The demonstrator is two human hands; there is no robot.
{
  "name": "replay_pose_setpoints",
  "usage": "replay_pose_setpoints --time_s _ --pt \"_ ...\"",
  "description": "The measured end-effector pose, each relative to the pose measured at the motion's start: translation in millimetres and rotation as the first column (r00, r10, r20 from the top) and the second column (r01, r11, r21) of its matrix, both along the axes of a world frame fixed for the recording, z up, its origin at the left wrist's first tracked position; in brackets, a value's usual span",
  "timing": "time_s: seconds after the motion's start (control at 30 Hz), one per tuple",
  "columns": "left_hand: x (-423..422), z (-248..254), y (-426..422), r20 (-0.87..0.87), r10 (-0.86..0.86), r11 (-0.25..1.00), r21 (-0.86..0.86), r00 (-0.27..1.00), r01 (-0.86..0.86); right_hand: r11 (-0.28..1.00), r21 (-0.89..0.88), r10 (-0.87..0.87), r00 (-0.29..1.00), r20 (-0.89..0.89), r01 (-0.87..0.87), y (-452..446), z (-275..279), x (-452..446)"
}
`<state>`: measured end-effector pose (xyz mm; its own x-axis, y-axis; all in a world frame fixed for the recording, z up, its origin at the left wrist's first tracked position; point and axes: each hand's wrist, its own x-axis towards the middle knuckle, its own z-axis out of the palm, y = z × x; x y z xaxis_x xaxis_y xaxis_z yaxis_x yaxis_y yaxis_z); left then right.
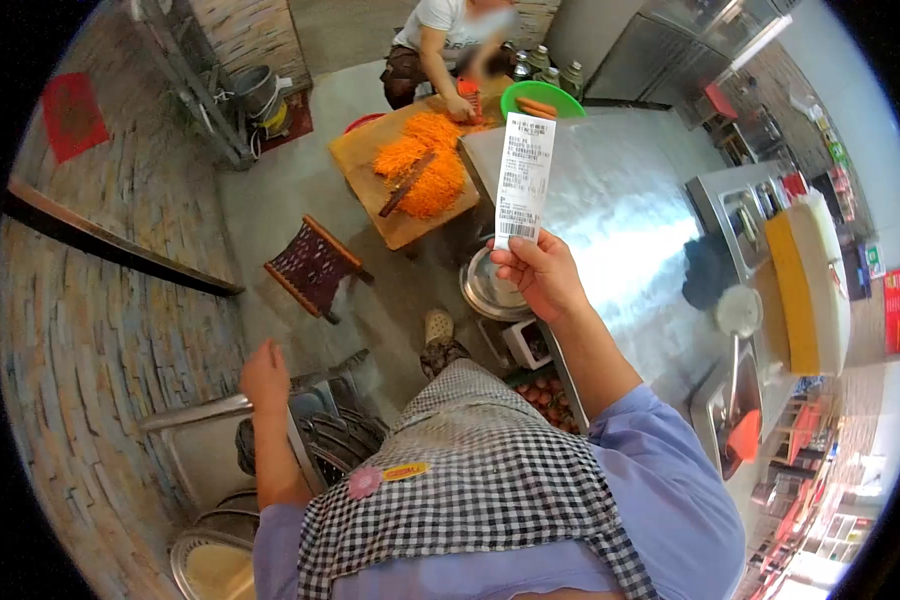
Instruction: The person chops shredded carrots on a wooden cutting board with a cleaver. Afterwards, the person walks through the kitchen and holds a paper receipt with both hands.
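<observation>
A long printed receipt (pixel 525 178) is pinched at its lower end between the thumb and fingers of my right hand (pixel 540 272), held upright in front of the steel counter. My left hand (pixel 265 375) hangs at the left, above the metal rim of a rack; its fingers look curled, and whether anything is in them is hidden. Beyond the receipt, a heap of shredded carrot (pixel 422 165) lies on a wooden board (pixel 410 232), with a dark brown stick across it. A round metal lid (pixel 492 290) sits just below my right hand.
A person (pixel 432 50) works at the board's far end, beside a green basin (pixel 570 102) with carrots. A woven stool (pixel 315 265) stands on the floor at left. The steel counter (pixel 620 200) runs along the right, with a ladle (pixel 738 320) and a sink.
</observation>
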<state>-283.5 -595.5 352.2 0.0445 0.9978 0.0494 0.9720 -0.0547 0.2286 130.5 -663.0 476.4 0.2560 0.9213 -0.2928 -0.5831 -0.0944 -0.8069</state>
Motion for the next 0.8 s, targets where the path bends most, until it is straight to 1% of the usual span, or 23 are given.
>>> replay_pose_setpoints --time_s 0.07,0.1,0.17,0.27,0.37,0.47,0.57,0.67,0.73,0.77,0.8 --pt "-28.5 -8.3 12.5 -0.112 0.014 0.988 0.156 0.994 0.004 0.999 0.003 0.044 0.999 -0.013 -0.044 25.0 1.5 1.2" --pt "-24.0 8.0 14.7 -0.119 0.070 0.996 0.057 0.990 -0.064 0.998 0.008 0.062 0.998 -0.018 -0.062 39.0 3.8 3.1" --pt "-16.5 41.0 15.6 -0.150 0.172 0.970 -0.143 0.974 -0.194 0.998 0.030 0.065 0.996 -0.056 -0.063 64.1 7.5 5.6" --pt "-29.5 14.6 11.9 -0.234 -0.075 0.997 0.011 0.969 0.080 0.997 0.044 0.070 0.992 -0.107 -0.065 93.1 15.5 13.8" --pt "-27.6 14.7 14.1 -0.254 -0.005 0.998 -0.069 0.967 -0.012 0.995 0.072 0.082 0.989 -0.120 -0.073 121.6 18.4 26.4" --pt "-30.2 19.8 17.6 -0.223 -0.134 0.987 -0.115 0.966 0.111 0.993 0.100 0.070 0.987 -0.146 -0.056 146.0 15.7 37.3" --pt "-28.4 20.3 24.6 -0.129 -0.147 0.985 -0.105 0.981 0.134 0.992 0.118 0.057 0.988 -0.142 -0.041 164.4 13.6 47.3" --pt "-2.7 50.3 26.0 -0.204 -0.109 0.982 -0.173 0.973 0.073 0.994 0.111 0.036 0.989 -0.141 -0.020 176.8 11.2 54.2" --pt "-16.7 32.5 25.3 -0.253 -0.097 0.980 -0.192 0.963 0.049 0.995 0.096 0.020 0.989 -0.143 -0.007 182.4 12.4 58.1" --pt "-13.9 33.1 28.6 -0.277 -0.091 0.979 -0.201 0.956 0.035 0.995 0.102 0.018 0.986 -0.165 -0.001 185.2 10.4 60.7" --pt "-9.3 33.1 29.7 -0.294 -0.091 0.991 -0.119 0.951 0.058 0.994 0.110 0.015 0.982 -0.187 0.005 187.8 8.3 63.1"
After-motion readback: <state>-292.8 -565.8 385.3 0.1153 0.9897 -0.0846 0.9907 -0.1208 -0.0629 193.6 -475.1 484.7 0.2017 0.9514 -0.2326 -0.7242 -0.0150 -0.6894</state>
